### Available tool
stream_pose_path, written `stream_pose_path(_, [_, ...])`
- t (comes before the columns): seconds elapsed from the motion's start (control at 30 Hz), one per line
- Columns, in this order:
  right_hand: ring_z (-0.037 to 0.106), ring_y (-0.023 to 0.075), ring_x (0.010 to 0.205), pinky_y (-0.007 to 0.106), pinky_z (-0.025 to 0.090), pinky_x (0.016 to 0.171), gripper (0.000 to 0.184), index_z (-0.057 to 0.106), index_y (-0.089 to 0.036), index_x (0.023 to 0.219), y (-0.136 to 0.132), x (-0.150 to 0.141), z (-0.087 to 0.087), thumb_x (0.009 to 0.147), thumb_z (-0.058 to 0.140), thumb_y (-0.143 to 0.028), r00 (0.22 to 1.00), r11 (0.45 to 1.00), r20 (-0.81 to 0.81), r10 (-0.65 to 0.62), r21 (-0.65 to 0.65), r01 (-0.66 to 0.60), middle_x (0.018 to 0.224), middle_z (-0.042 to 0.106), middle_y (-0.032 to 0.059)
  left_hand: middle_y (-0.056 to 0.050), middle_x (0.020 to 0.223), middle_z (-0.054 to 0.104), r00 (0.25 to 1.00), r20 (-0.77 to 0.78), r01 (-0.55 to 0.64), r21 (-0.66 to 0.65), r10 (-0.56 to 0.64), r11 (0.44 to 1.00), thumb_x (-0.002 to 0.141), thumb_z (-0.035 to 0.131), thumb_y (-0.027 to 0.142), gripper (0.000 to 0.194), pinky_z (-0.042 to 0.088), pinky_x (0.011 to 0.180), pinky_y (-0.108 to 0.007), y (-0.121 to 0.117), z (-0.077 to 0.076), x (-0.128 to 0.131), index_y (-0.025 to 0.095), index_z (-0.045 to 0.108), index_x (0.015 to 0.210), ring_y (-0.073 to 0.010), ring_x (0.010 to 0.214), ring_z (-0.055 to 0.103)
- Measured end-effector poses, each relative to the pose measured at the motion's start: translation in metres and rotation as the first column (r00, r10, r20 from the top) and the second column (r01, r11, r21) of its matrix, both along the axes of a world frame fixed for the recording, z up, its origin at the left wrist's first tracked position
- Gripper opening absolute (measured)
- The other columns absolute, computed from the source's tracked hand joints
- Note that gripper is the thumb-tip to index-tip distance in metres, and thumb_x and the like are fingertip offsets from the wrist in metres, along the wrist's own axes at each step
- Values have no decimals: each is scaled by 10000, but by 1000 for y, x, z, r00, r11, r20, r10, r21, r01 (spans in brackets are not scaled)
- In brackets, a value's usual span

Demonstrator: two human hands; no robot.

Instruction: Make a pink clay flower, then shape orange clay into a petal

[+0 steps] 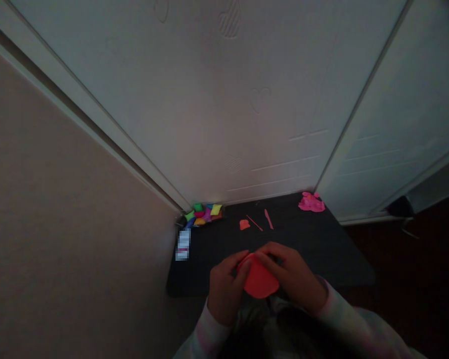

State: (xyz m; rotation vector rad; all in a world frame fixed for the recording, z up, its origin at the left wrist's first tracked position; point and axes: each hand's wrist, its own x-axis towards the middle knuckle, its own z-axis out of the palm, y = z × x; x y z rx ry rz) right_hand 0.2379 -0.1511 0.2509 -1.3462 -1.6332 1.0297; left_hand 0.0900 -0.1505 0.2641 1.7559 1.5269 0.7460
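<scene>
A flattened, rounded piece of red-orange modelling clay (261,283) is held up over the near side of the dark table. My left hand (226,286) pinches its upper left edge between thumb and fingers. At its upper right edge, my right hand (294,274) grips the same piece, thumb on top. Beyond the hands lie a small orange lump of clay (244,225), a thin pink stick (254,223) and a pink modelling knife (269,219), all flat on the table.
The dark table (284,212) stands against a white panel (209,124). Colourful clay packs (204,215) sit at its back left, with a blurred-out white item (183,244) in front of them. A bright pink clay mass (311,202) rests at the back right corner.
</scene>
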Motion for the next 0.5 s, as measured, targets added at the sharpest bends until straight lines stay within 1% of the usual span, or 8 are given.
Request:
stream_pose_path(0.2, [542, 127, 667, 236, 408, 613, 200, 585, -182, 733, 1, -1, -1, 754, 441, -320, 1000, 1000, -17, -10, -19, 10, 704, 602, 14, -51, 776, 650, 998, 63, -14, 19, 13, 1000, 732, 456, 305, 227, 431, 706, -262, -3, -1, -2, 193, 641, 803, -168, 733, 578])
stream_pose_path(0.27, [543, 130, 673, 235, 410, 613, 182, 588, -188, 755, 1, -2, -2, 731, 474, -329, 1000, 1000, -29, -11, -17, 11, 726, 608, 13, -57, 796, 646, 986, 161, -30, -26, 34, 999, 723, 466, 327, 238, 423, 722, -273, -4, -1, -2, 191, 641, 807, -177, 754, 572])
stream_pose_path(0.3, [542, 130, 669, 233, 410, 606, 181, 589, -191, 760, 0, -2, -2, 725, 483, -333, 999, 1000, -29, -19, -20, 19, 729, 609, 10, -64, 825, 642, 965, 257, -36, -71, 53, 997, 723, 459, 351, 261, 420, 732, -278, -4, -1, -1, 188, 637, 822, -183, 780, 568])
stream_pose_path(0.33, [540, 128, 657, 230, 408, 592, 183, 589, -193, 760, 0, -2, -2, 723, 484, -338, 999, 999, -25, -30, -27, 29, 723, 609, 7, -73, 860, 635, 919, 383, -47, -134, 95, 990, 727, 436, 389, 306, 420, 740, -288, -4, 0, 0, 181, 629, 843, -190, 810, 563])
stream_pose_path(0.37, [536, 125, 643, 227, 406, 578, 188, 588, -193, 757, 0, -2, -2, 727, 478, -343, 999, 998, -18, -46, -35, 45, 711, 607, 3, -82, 896, 625, 839, 520, -49, -219, 159, 974, 732, 401, 434, 366, 419, 747, -302, -3, 0, 2, 172, 618, 867, -199, 839, 556])
stream_pose_path(0.43, [529, 119, 628, 223, 403, 569, 202, 584, -193, 753, 0, -3, 0, 741, 456, -349, 997, 996, -3, -81, -43, 80, 693, 601, -2, -98, 922, 613, 593, 729, 3, -427, 342, 904, 737, 334, 498, 466, 418, 748, -333, -1, -2, 8, 146, 589, 906, -211, 855, 554])
stream_pose_path(0.47, [529, 119, 638, 224, 404, 579, 200, 581, -193, 758, 0, -3, 0, 744, 452, -344, 996, 995, 6, -91, -35, 91, 698, 600, -2, -101, 905, 614, 464, 772, 66, -519, 434, 853, 739, 322, 507, 486, 418, 742, -344, 1, -4, 12, 131, 578, 911, -212, 836, 561])
stream_pose_path(0.5, [529, 121, 659, 229, 406, 600, 189, 580, -194, 769, 0, -4, 0, 746, 453, -332, 996, 996, 19, -90, -16, 90, 715, 601, -1, -99, 865, 620, 362, 780, 138, -586, 511, 798, 740, 335, 495, 474, 417, 737, -347, 3, -6, 15, 118, 574, 898, -206, 801, 570])
